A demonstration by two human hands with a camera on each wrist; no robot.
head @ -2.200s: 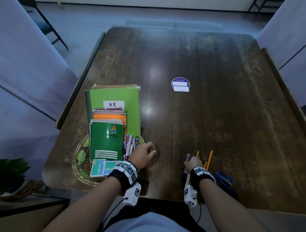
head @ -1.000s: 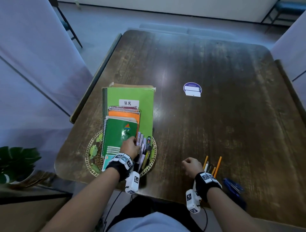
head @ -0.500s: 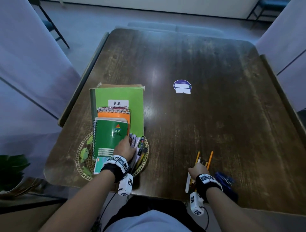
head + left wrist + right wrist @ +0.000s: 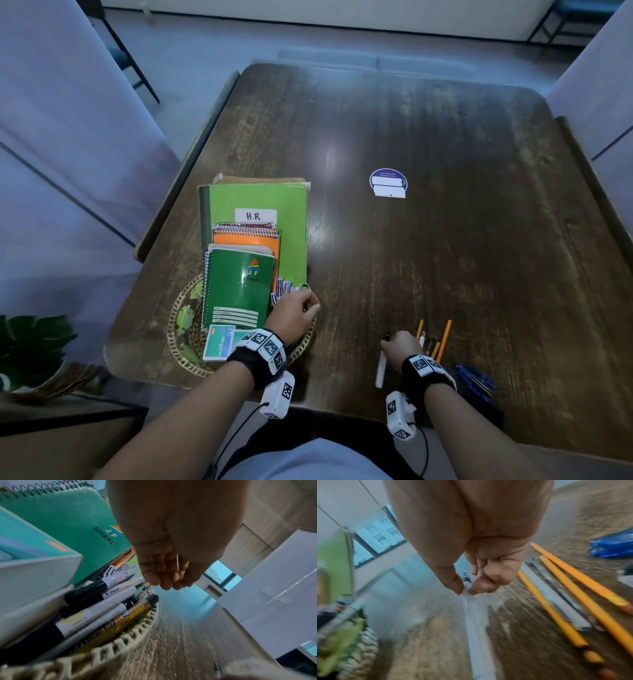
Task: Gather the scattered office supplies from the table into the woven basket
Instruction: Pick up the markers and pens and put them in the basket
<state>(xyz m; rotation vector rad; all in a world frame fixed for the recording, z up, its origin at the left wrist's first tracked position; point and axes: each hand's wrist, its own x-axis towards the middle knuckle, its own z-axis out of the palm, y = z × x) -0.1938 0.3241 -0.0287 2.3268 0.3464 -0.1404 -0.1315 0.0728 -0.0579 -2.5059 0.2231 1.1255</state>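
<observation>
The woven basket (image 4: 178, 329) sits at the table's front left and holds notebooks and several pens (image 4: 106, 601). My left hand (image 4: 301, 306) hovers over the basket's right rim (image 4: 120, 642). Its fingers (image 4: 164, 577) hang loosely and hold nothing. Near the front edge my right hand (image 4: 394, 346) pinches a white pen (image 4: 379, 371) between thumb and fingers (image 4: 481, 586). The pen's barrel (image 4: 477, 635) points back toward me, just above the table. Several yellow pencils (image 4: 444, 337) and a grey pen (image 4: 556, 601) lie just right of that hand. A blue packet (image 4: 474, 380) lies farther right.
A green H.R folder (image 4: 257, 205) sticks out of the basket toward the table's middle, under an orange notebook and a green spiral notebook (image 4: 239, 284). A round purple sticker (image 4: 388, 183) lies mid-table. White partitions flank the table. A plant (image 4: 30, 342) stands low at the left.
My left hand has lifted off the pens in the basket and moved right to the rim, empty. My right hand has stayed by the pencils with the white pen.
</observation>
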